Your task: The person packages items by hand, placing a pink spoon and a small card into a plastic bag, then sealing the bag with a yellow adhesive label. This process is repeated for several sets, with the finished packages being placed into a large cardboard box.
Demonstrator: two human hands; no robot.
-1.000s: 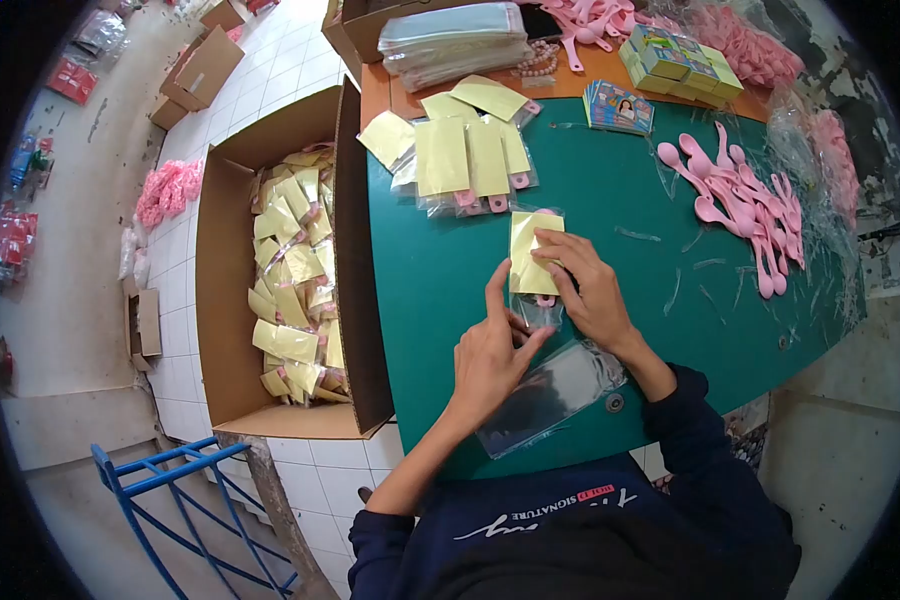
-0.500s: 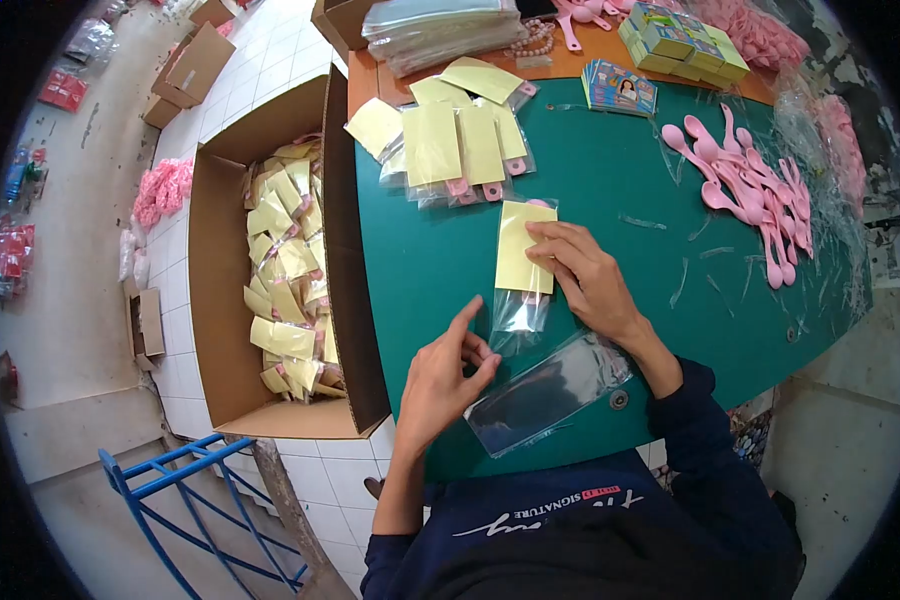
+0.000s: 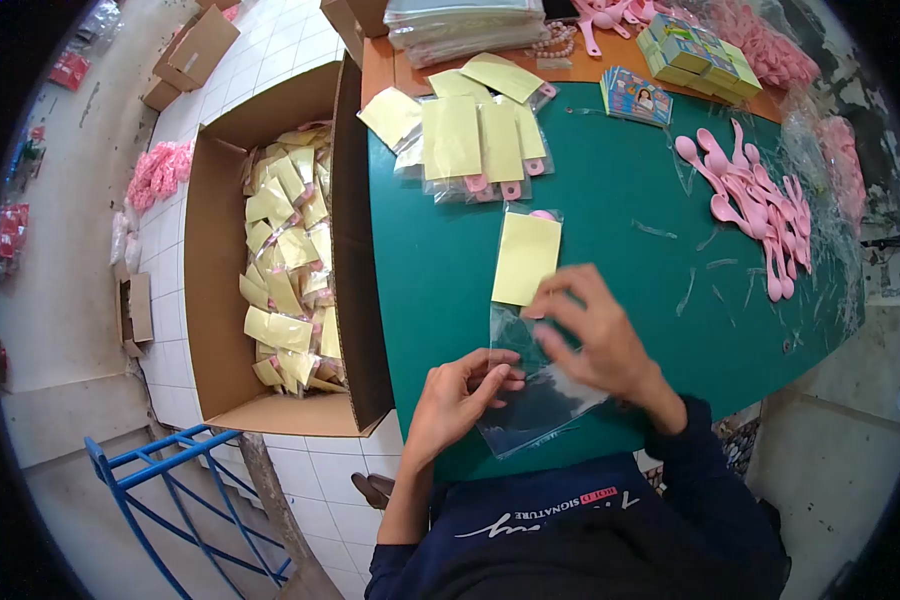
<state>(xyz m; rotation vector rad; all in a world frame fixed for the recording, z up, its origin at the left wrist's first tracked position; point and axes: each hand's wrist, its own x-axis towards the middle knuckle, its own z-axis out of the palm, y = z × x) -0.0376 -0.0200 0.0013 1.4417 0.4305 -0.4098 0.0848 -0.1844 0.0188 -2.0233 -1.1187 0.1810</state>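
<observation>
My left hand (image 3: 458, 397) pinches the near edge of a clear plastic bag (image 3: 542, 408) that lies on a small stack at the front edge of the green table (image 3: 630, 260). Blurred by motion, my right hand (image 3: 598, 335) hovers over the same stack, its fingers bent and apart, close to the clear tail of a packet. That packet (image 3: 526, 258) holds a yellow card, with a pink piece showing at its far end. It lies flat just beyond both hands.
More yellow-card packets (image 3: 475, 140) lie in a row at the far left of the table. Pink spoons (image 3: 750, 200) are heaped at the right, with small colourful boxes (image 3: 695, 50) and cards (image 3: 638, 100) behind. An open cardboard box (image 3: 210, 280) of packets stands on the floor to the left.
My right hand has left the yellow-card packet and drawn back over the clear bags. My left hand slid right and closed on a bag's edge.
</observation>
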